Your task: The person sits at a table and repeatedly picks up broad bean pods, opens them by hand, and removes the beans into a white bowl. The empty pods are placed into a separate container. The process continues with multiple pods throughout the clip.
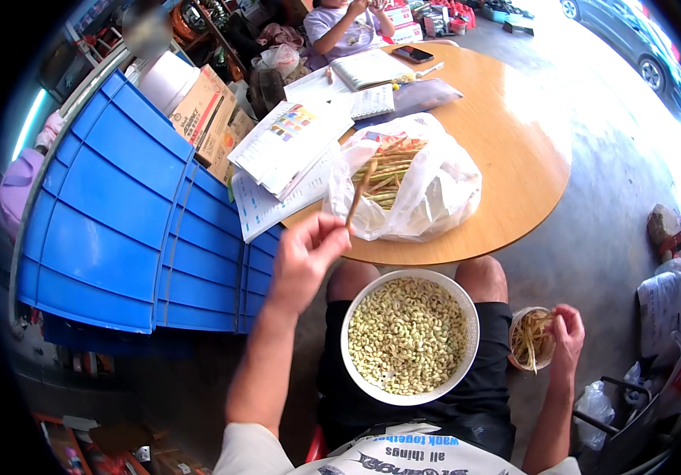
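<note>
My left hand (309,252) is raised at the near edge of the round table, with thumb and fingers pinching one long, brownish bean pod (363,190) that points up and away. Behind that pod lies an open white plastic bag (443,186) holding several long, dry pods (392,174). On my lap rests a white round basket (473,332) full of pale green shelled beans (408,332). Low on my right, my right hand (568,332) is over a small bin (517,358) of empty pod shells (530,340). Its fingers are curled; what they hold, if anything, is unclear.
The wooden table (515,150) carries papers (289,142), a notebook (368,70) and a phone (412,54). Across it sits another person (340,32). Big blue crates (107,214) stand on my left. Plastic bags (665,309) lie at far right.
</note>
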Action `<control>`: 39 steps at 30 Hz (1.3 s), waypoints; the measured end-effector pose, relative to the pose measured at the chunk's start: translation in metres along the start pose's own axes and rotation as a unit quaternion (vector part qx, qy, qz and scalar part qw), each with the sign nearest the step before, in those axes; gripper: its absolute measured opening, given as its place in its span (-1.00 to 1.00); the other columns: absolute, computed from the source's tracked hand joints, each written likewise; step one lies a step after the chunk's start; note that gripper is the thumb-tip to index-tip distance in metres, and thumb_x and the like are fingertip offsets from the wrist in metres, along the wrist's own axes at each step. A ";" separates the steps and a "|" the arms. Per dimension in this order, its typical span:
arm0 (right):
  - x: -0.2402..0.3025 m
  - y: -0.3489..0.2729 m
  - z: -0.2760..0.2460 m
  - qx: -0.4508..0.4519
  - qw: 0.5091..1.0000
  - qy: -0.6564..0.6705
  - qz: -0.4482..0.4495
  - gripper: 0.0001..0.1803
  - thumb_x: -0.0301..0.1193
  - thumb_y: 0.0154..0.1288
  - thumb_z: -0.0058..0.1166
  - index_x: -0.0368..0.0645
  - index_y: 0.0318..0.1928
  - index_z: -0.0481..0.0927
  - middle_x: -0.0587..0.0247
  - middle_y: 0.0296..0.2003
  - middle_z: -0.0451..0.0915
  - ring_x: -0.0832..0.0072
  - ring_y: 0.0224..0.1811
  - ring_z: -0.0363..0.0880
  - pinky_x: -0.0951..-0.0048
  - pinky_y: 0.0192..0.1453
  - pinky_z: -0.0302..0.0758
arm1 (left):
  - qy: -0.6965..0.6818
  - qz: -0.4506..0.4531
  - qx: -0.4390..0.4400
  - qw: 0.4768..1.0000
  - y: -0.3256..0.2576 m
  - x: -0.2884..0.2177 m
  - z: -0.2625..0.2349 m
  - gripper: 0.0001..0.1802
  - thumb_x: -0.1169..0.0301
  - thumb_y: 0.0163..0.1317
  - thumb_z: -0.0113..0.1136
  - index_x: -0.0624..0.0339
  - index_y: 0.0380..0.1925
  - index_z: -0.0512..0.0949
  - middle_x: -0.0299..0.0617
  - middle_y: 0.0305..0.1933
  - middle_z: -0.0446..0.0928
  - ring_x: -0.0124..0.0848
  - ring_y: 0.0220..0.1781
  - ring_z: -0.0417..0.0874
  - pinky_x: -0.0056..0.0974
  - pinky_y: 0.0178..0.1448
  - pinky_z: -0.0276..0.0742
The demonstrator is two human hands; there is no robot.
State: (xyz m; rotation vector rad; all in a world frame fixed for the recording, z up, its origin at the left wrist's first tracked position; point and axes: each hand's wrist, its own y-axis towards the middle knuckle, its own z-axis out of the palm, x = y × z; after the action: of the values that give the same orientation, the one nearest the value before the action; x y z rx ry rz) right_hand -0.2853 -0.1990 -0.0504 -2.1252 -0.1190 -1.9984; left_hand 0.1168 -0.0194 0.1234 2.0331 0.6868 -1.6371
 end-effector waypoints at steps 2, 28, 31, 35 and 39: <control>0.057 -0.009 0.041 0.016 0.999 0.025 -0.015 -0.88 -0.52 0.40 0.00 -0.21 -0.11 0.55 0.40 -0.28 0.54 0.70 -0.32 0.48 0.64 -0.20 0.47 | -0.077 -0.037 0.021 0.996 -0.033 0.011 0.019 -0.89 0.47 0.31 0.21 0.28 -0.23 0.59 -0.34 -0.34 0.60 -0.64 -0.31 0.54 -0.50 -0.16 0.46; 0.072 -0.053 0.165 0.371 0.914 0.145 0.080 -0.85 -0.45 0.47 0.00 -0.28 -0.15 0.56 0.44 -0.39 0.50 0.72 -0.42 0.45 0.66 -0.30 0.43 | -0.056 -0.114 0.135 0.983 -0.101 0.057 0.072 -0.79 0.49 0.35 0.19 0.30 -0.05 0.57 -0.19 -0.10 0.64 -0.51 -0.08 0.63 -0.37 0.07 0.53; 0.069 -0.055 0.168 0.420 0.899 0.105 0.062 -0.85 -0.46 0.47 -0.01 -0.30 -0.16 0.56 0.45 -0.42 0.51 0.75 -0.45 0.43 0.67 -0.36 0.43 | -0.045 -0.084 0.075 0.993 -0.101 0.059 0.083 -0.84 0.52 0.34 0.19 0.29 -0.10 0.56 -0.23 -0.14 0.63 -0.55 -0.12 0.62 -0.41 0.04 0.52; 0.065 -0.058 0.168 0.391 0.920 -0.017 -0.028 -0.87 -0.49 0.34 0.15 -0.33 -0.27 0.56 0.33 -0.52 0.51 0.66 -0.48 0.46 0.52 -0.41 0.46 | -0.049 -0.075 0.047 0.995 -0.101 0.066 0.097 -0.86 0.52 0.33 0.22 0.29 -0.15 0.57 -0.29 -0.22 0.63 -0.60 -0.19 0.61 -0.45 -0.05 0.52; 0.080 -0.059 0.165 0.373 0.909 -0.133 -0.128 -0.87 -0.51 0.25 0.22 -0.34 -0.31 0.55 0.15 -0.53 0.57 0.53 -0.50 0.56 0.37 -0.43 0.48 | -0.143 -0.094 0.049 0.984 -0.101 0.077 0.099 -0.90 0.50 0.32 0.24 0.26 -0.20 0.57 -0.32 -0.27 0.61 -0.62 -0.26 0.58 -0.48 -0.10 0.51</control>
State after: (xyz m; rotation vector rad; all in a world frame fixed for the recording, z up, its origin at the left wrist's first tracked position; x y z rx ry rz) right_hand -0.1311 -0.1132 0.0276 -1.8833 -1.0686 -1.4001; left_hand -0.0083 0.0069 0.0253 1.7881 0.7227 -2.0590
